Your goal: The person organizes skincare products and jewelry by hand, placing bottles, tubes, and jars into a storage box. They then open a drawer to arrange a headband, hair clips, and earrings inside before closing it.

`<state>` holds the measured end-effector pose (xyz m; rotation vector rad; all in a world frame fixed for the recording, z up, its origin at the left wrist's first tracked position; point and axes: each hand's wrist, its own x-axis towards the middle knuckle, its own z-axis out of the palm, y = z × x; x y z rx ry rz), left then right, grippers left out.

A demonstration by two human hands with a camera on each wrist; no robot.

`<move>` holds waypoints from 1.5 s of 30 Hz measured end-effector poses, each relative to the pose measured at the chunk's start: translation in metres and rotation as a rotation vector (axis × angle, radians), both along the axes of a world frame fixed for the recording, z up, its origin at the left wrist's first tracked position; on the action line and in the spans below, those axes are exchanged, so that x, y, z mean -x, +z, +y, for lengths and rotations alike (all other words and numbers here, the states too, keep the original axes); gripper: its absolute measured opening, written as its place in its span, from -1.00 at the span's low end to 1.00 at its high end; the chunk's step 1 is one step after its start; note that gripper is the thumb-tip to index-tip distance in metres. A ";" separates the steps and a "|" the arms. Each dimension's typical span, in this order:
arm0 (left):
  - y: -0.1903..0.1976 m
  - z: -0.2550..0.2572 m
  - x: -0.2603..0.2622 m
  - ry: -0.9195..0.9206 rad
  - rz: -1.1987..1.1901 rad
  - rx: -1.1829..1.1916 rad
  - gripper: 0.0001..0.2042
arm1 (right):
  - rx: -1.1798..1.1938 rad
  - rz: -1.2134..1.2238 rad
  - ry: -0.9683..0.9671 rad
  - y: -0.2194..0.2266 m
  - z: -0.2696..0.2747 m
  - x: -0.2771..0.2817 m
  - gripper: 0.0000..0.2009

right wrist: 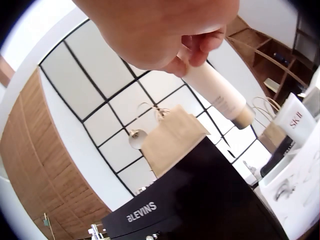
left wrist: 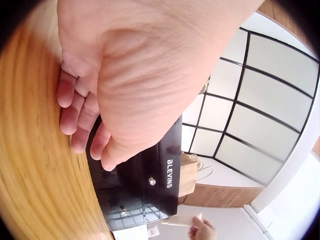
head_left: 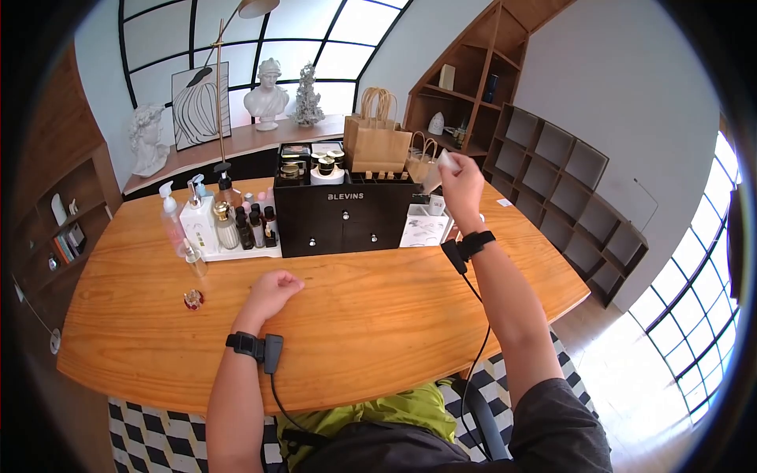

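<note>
My right hand (head_left: 464,183) is raised over the right end of the black drawer box (head_left: 339,225) and pinches a pale cosmetic tube (right wrist: 216,89) by its flat end. The tube's gold cap (right wrist: 243,117) points down, toward a white SK-II tube (right wrist: 296,117) in the white holder beside the box. My left hand (head_left: 272,296) rests at the wooden table (head_left: 378,315) in front of the box, its fingers loosely bent and holding nothing.
Lotion bottles and small dark bottles (head_left: 257,225) crowd a white tray left of the box. A small red-and-gold item (head_left: 193,299) and a clear bottle (head_left: 195,264) stand nearer. Brown paper bags (head_left: 378,146) rise behind the box. A white card (head_left: 504,202) lies at right.
</note>
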<state>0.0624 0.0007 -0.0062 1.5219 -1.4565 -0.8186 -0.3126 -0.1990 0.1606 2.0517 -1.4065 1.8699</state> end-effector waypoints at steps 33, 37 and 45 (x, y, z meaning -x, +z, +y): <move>0.020 0.005 0.014 0.112 0.151 0.200 -0.69 | 0.021 -0.108 0.239 -0.041 0.038 -0.058 -0.86; 0.011 -0.001 0.007 0.120 0.132 0.193 -0.62 | 0.023 0.499 -0.135 -0.040 -0.027 0.008 -0.74; 0.009 -0.001 0.004 0.085 0.140 0.174 -0.59 | -0.343 0.942 -0.194 -0.048 -0.062 0.039 -0.60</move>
